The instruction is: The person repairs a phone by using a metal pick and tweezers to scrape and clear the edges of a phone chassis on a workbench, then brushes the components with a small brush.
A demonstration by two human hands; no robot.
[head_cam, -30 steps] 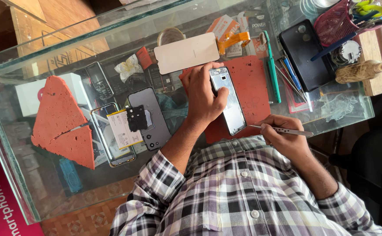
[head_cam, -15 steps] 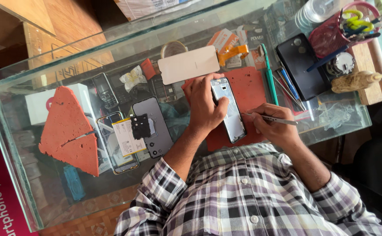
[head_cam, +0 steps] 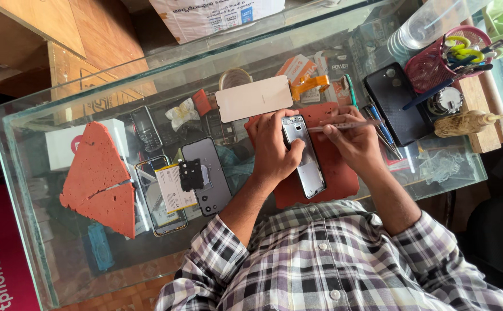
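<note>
The right hand (head_cam: 352,141) was found raised from beside the phone frame (head_cam: 303,155) to its upper end since the earlier views; the thin metal tool (head_cam: 343,125) pinched in its fingers was now laid level, its tip brought against the top edge of the frame; work on that end was judged to be under way. The left hand (head_cam: 274,151) was seen clasped over the frame's near edge, as before, pressing it onto the red rubber mat (head_cam: 338,175) on the glass counter (head_cam: 50,115); the frame itself was not observed to have shifted.

Containers were noted as follows: a pink mesh pot (head_cam: 433,66) at the far right corner, holding scissors with yellow-green handles and several pens or tools; a clear plastic tub (head_cam: 421,29) beside it, contents not discernible. An opened handset with its battery (head_cam: 171,193) exposed was recorded lying to the left, and a torn red foam piece (head_cam: 99,178) beyond it.
</note>
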